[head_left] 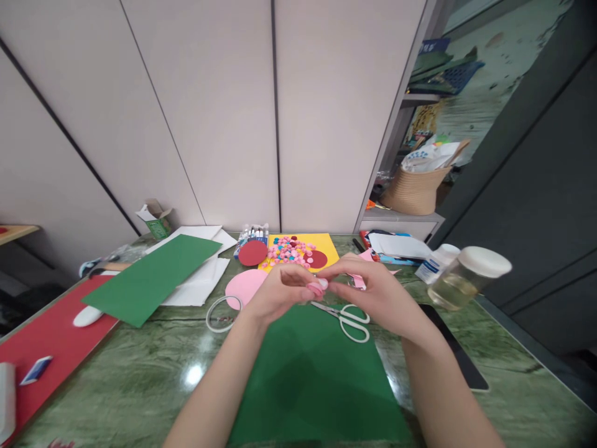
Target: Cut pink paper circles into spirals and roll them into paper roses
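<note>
Both hands meet over the far edge of a green paper sheet [321, 386]. Between my left hand [280, 291] and my right hand [368, 289] is a small pink rolled piece of paper [317, 287], coiled like a tiny flower. My left fingertips pinch its coiled side, while my right thumb and fingers grip its paler end. White-handled scissors [347, 320] lie partly spread on the green sheet, just below my right hand. A pink paper disc [245, 287] rests left of my left hand, with a white ring-shaped handle [224, 314] overlapping its edge.
Behind the hands, many small pink and blue pieces [289, 250] and red discs [252, 253] lie on or beside a yellow sheet [329, 246]. Left are green [156, 277] and red sheets [69, 348]. A liquid-filled jar [459, 286] and a dark tablet [459, 351] are right.
</note>
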